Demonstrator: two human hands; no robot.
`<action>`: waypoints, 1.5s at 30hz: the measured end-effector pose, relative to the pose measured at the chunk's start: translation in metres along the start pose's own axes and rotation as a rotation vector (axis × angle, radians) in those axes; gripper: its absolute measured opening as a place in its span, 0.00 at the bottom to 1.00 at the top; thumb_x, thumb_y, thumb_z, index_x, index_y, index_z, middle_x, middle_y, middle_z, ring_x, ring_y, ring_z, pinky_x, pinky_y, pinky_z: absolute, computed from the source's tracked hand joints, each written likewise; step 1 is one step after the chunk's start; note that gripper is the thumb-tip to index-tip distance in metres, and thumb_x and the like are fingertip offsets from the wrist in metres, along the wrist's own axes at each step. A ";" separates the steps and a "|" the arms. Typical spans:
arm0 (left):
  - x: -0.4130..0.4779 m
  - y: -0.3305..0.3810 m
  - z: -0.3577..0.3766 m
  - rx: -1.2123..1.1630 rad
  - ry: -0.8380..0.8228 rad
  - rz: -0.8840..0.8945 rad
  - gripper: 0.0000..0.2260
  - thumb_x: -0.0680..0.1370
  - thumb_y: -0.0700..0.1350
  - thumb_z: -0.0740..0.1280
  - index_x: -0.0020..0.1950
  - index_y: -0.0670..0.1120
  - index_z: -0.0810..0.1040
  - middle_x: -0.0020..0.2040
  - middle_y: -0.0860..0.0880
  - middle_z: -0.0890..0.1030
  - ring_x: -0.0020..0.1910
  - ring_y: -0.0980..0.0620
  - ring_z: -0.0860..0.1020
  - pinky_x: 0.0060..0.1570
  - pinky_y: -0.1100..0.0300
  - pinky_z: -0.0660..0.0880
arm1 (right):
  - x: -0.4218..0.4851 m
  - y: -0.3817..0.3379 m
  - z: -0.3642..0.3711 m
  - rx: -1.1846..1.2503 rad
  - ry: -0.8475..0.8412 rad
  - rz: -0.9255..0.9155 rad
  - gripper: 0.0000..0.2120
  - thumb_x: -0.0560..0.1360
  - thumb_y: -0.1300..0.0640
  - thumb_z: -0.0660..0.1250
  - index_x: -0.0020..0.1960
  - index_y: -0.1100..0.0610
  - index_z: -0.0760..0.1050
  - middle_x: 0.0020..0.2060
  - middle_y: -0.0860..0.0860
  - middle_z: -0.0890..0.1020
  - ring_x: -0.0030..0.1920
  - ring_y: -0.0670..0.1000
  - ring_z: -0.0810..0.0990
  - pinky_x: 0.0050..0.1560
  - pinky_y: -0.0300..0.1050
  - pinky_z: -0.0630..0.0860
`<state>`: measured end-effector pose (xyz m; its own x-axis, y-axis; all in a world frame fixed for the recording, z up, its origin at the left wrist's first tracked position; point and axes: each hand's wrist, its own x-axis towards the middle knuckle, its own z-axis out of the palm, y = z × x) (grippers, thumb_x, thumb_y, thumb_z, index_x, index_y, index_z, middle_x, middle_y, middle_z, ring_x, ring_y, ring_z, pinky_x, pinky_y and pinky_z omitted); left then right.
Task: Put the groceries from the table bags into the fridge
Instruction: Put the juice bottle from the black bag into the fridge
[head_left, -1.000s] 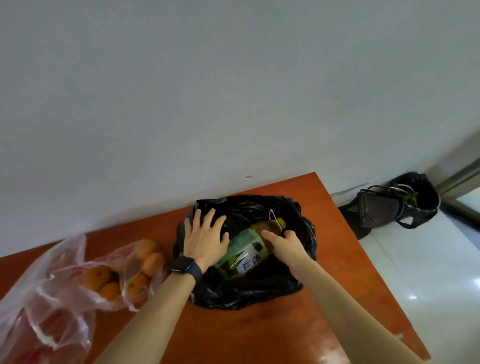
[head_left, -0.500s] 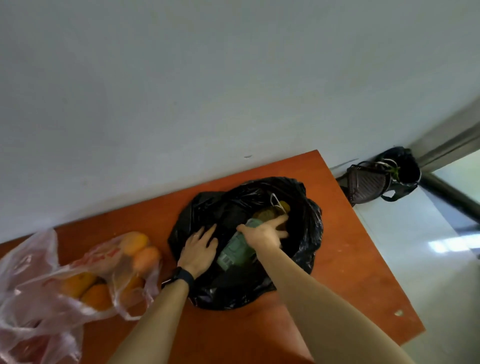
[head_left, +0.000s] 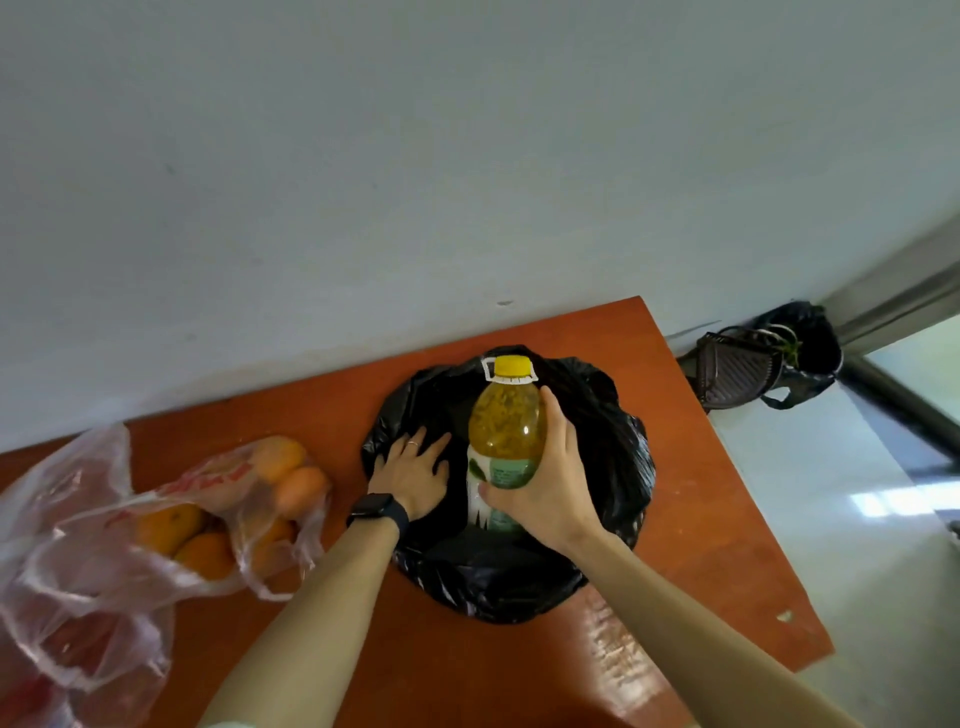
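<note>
A black plastic bag (head_left: 613, 467) lies open on the orange-brown table (head_left: 717, 519). My right hand (head_left: 545, 483) grips a bottle of yellow liquid (head_left: 506, 421) with a yellow cap and a green-white label, held upright above the bag's opening. My left hand (head_left: 413, 475) rests flat with spread fingers on the bag's left side, a black watch on its wrist. A clear plastic bag with oranges (head_left: 218, 519) lies to the left on the table. The fridge is not in view.
A grey wall runs right behind the table. On the pale floor to the right, by the wall, stand a dark basket (head_left: 737, 371) and another black bag (head_left: 810, 338). A metal door frame (head_left: 904, 291) is at the far right.
The bottle was lying on its side inside the black bag; my right hand has closed on it and raised it upright out of the bag. My left hand stayed on the bag.
</note>
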<state>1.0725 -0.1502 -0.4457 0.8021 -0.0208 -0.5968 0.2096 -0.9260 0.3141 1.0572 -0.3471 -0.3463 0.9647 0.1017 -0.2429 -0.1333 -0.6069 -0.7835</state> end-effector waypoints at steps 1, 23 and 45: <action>-0.002 0.002 0.001 0.015 0.005 -0.001 0.24 0.85 0.57 0.51 0.81 0.61 0.54 0.83 0.51 0.51 0.81 0.46 0.48 0.77 0.40 0.52 | -0.004 -0.003 -0.003 -0.009 0.014 -0.049 0.59 0.63 0.48 0.82 0.79 0.42 0.43 0.74 0.43 0.56 0.67 0.39 0.62 0.57 0.30 0.68; -0.102 0.151 -0.142 -0.557 0.281 0.609 0.22 0.80 0.66 0.59 0.68 0.57 0.76 0.64 0.57 0.77 0.65 0.56 0.73 0.61 0.71 0.66 | -0.091 -0.059 -0.166 0.706 0.747 -0.263 0.54 0.63 0.69 0.80 0.78 0.50 0.52 0.69 0.51 0.72 0.60 0.47 0.81 0.49 0.46 0.83; -0.419 0.520 0.182 0.322 -0.228 1.540 0.52 0.65 0.63 0.78 0.77 0.64 0.46 0.60 0.55 0.71 0.54 0.55 0.75 0.53 0.60 0.79 | -0.565 0.181 -0.318 1.013 1.446 0.162 0.41 0.64 0.46 0.78 0.70 0.40 0.59 0.59 0.49 0.78 0.55 0.56 0.82 0.41 0.58 0.83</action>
<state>0.7437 -0.6912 -0.1664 0.0229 -0.9994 0.0275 -0.8344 -0.0040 0.5511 0.5599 -0.7657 -0.1689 0.2651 -0.9549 -0.1337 0.2265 0.1964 -0.9540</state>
